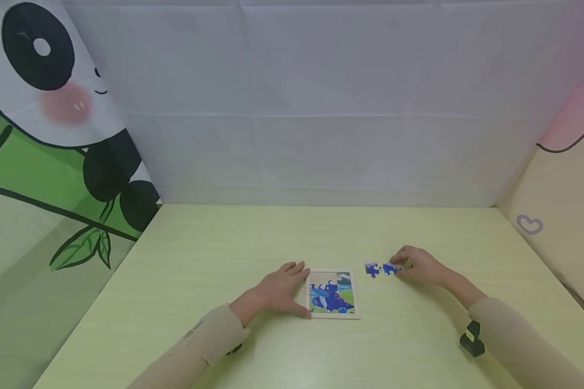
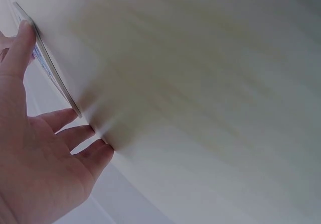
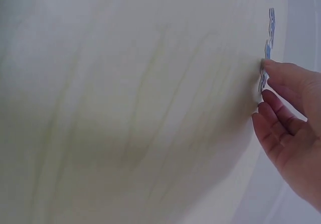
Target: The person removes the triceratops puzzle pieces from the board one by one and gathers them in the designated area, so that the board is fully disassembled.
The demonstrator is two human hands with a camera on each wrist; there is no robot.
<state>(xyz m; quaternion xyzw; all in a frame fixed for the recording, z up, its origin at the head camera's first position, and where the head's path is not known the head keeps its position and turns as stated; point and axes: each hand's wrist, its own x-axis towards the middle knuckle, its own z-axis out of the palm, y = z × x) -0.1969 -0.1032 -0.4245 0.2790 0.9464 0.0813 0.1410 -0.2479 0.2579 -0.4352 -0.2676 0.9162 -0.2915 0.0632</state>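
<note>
A jigsaw board [image 1: 357, 302] with a pale frame and a blue dinosaur picture lies flat on the table. Along its left edge my left hand [image 1: 284, 290] rests with fingers spread, the thumb [image 2: 22, 48] at the near corner and the forefinger towards the far one. Part of the picture, at the upper left, shows plain backing. To the right of the board lies a blue puzzle piece [image 1: 372, 269]. Beside that one, my right hand [image 1: 420, 266] pinches another blue puzzle piece [image 1: 389, 268] at its right end, between thumb and fingers, at table level.
The pale yellow-green table [image 1: 233, 232] extends around both hands. A white cloth wall [image 1: 321, 108] stands along its back edge. Printed panels rise on both sides, with a panda figure [image 1: 39, 48] on the left and a heart outline [image 1: 529, 224] on the right.
</note>
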